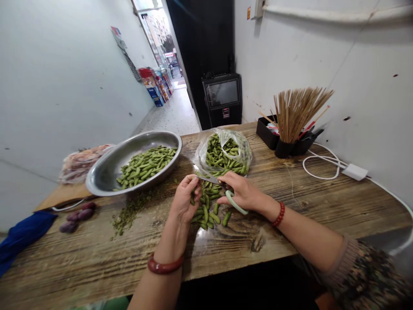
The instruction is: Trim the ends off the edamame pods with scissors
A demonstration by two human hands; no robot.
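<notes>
My right hand (241, 190) is wrapped round a pair of scissors (236, 204) with pale green handles, the blades reaching left to the fingertips of my left hand (187, 196). Those left fingers are closed on a green edamame pod (192, 199), partly hidden by the hand. Loose edamame pods (206, 212) lie on the wood below and between both hands. Just behind them is a clear plastic bag (200, 151) full of pods. To the left, a wide metal basin (108, 168) contains many more pods. Small green trimmings (127, 215) are scattered in front of the basin.
Several plums (77, 216) and a blue cloth (27, 232) are on the left of the wooden table (251, 245). Behind them, a bagged item (80, 163) rests on a board. At the back right are skewers (292, 114) in black holders and a white cable with an adapter (355, 172).
</notes>
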